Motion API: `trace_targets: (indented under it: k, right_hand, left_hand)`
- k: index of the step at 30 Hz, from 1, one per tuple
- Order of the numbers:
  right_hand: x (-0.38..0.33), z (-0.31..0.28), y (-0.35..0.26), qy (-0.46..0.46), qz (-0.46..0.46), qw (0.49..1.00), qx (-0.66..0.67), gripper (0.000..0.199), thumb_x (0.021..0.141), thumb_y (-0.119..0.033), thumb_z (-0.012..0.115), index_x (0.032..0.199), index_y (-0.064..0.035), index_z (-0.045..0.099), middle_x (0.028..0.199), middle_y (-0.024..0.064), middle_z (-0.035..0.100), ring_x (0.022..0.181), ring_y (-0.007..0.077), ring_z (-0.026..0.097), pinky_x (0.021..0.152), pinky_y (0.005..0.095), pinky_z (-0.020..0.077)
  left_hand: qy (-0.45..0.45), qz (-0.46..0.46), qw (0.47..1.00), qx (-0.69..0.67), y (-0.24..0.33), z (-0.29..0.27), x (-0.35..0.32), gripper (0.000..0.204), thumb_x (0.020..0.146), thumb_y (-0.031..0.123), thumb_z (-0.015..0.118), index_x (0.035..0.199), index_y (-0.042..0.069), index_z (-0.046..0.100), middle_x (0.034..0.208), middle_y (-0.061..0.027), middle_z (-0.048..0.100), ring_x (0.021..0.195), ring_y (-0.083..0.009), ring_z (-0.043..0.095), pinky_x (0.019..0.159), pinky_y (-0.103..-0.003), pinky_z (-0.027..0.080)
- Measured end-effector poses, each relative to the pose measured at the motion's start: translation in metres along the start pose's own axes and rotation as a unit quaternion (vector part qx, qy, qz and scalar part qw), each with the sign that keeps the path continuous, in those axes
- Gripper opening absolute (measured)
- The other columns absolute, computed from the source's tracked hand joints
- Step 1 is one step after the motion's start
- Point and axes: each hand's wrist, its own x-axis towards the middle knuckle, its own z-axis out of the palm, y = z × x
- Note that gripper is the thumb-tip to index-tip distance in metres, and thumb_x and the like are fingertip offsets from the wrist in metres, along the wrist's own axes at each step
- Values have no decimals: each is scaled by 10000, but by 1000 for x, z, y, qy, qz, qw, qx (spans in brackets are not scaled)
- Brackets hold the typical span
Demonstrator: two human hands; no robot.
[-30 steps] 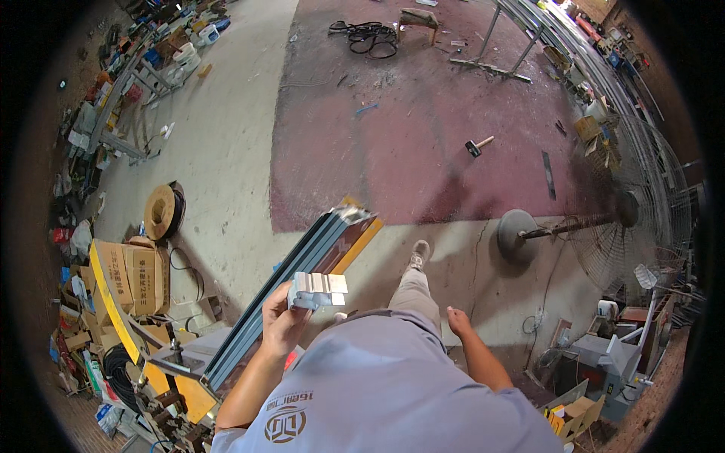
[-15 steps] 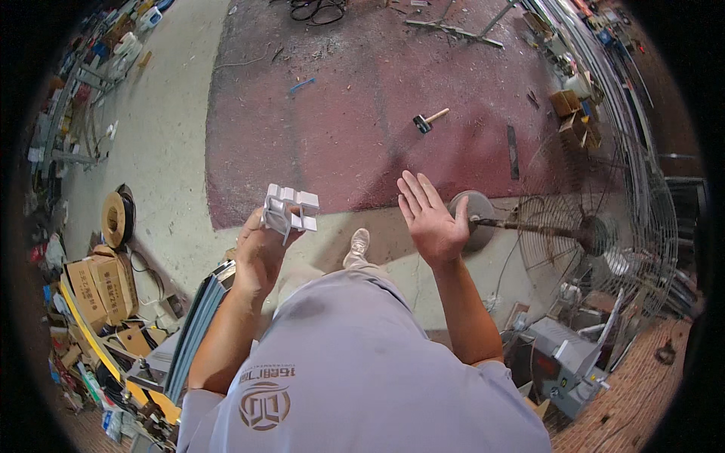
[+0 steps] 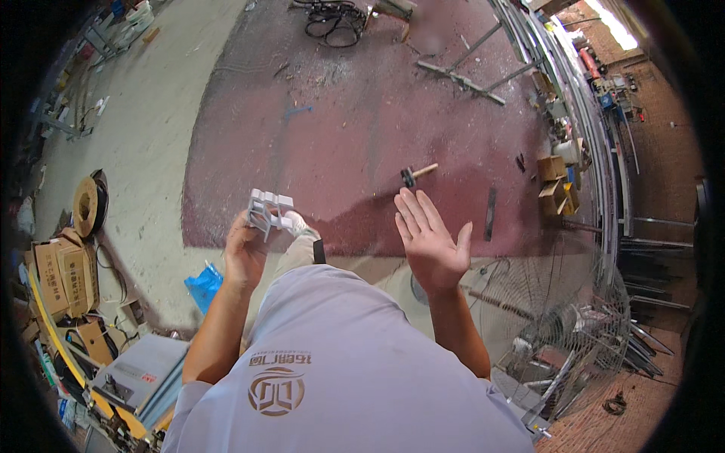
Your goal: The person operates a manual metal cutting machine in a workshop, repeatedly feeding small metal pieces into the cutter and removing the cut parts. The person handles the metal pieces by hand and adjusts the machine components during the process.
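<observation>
My left hand point(image 3: 245, 249) is closed around a short, pale metal profile piece point(image 3: 269, 211) with several block-like ends and hollow gaps. Part of that piece is hidden behind my fingers. To the right, my right hand point(image 3: 434, 245) is raised with its palm up, fingers straight and thumb spread, holding nothing. On the floor just beyond its fingertips lies a mallet point(image 3: 408, 177) with a black head and a wooden handle. One of my shoes point(image 3: 300, 224) shows close to the profile piece.
A wire-caged fan point(image 3: 559, 325) stands at the right. Cardboard boxes point(image 3: 66, 275), a cable spool point(image 3: 89, 205) and a blue plastic bag point(image 3: 204, 287) are at the left. A metal stand point(image 3: 461, 81) and black coiled cable point(image 3: 334, 24) lie on the far red mat point(image 3: 332, 143). Long profiles line the right side.
My view has shifted forward, and one foot has stepped ahead beneath the profile piece. The mallet now appears nearer to my right hand. Both hands keep their poses.
</observation>
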Motion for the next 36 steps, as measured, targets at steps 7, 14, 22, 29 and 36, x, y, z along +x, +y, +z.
trace_targets:
  k: [7, 14, 22, 29, 36]
  right_hand:
    - [122, -14, 4, 176, 43, 935, -303, 511, 1099, -342, 385, 1307, 88, 566, 1066, 217, 710, 984, 273, 676, 916, 375, 531]
    - [230, 0, 52, 74, 72, 903, -417, 314, 1063, -191, 500, 1157, 71, 644, 789, 115, 689, 668, 176, 632, 679, 323, 531]
    - [385, 25, 135, -104, 213, 836, -494, 119, 958, -90, 672, 975, 27, 680, 829, 79, 713, 774, 137, 664, 755, 276, 530]
    - [519, 136, 241, -401, 169, 700, -566, 93, 918, -90, 712, 952, -7, 687, 904, 62, 697, 849, 148, 654, 804, 294, 515]
    - [532, 305, 330, -650, 98, 644, -392, 286, 877, -106, 771, 1137, -21, 687, 1022, 105, 712, 984, 215, 681, 911, 333, 530]
  left_hand:
    - [-27, -6, 999, -33, 71, 19, 102, 405, 883, 199, 580, 1253, 33, 593, 1249, -122, 651, 1058, -215, 647, 1010, -379, 502]
    - [58, -48, 997, -23, 174, -7, 148, 355, 921, 65, 506, 1260, -6, 581, 1216, -134, 657, 1050, -235, 668, 1019, -392, 539]
    - [210, 76, 974, -43, 238, -73, 152, 408, 909, -23, 539, 1315, -51, 563, 1168, -134, 653, 1093, -231, 655, 1022, -386, 541]
    - [421, 224, 877, -61, 240, -67, 156, 505, 861, -31, 626, 1363, -26, 574, 1173, -107, 674, 1072, -173, 642, 925, -303, 497]
    - [362, 310, 851, -221, 275, -93, 126, 523, 873, 8, 487, 1395, 7, 519, 1288, -114, 652, 1144, -201, 651, 1042, -392, 511]
